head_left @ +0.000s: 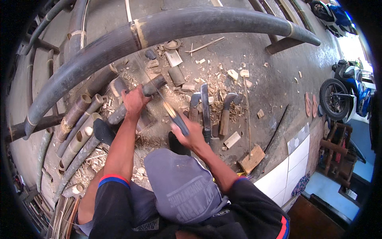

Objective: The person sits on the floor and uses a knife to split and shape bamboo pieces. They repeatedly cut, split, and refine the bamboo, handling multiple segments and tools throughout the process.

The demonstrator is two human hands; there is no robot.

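Observation:
My left hand is closed around a dark bamboo pole that lies slantwise in front of me. In my right hand is the black and yellow handle of a hand saw. Its thin blade, smeared by motion, crosses the pole just to the right of my left hand; how deep it sits in the bamboo I cannot tell. Right of the saw lie a long-bladed machete and two short-handled tools with bent heads, one of them an adze-like tool.
A thick bamboo beam arches across the far side. Several cut bamboo lengths lie at the left. Wood chips and sawdust cover the floor. A wooden block, a bamboo pole, sandals and a motorbike are to the right.

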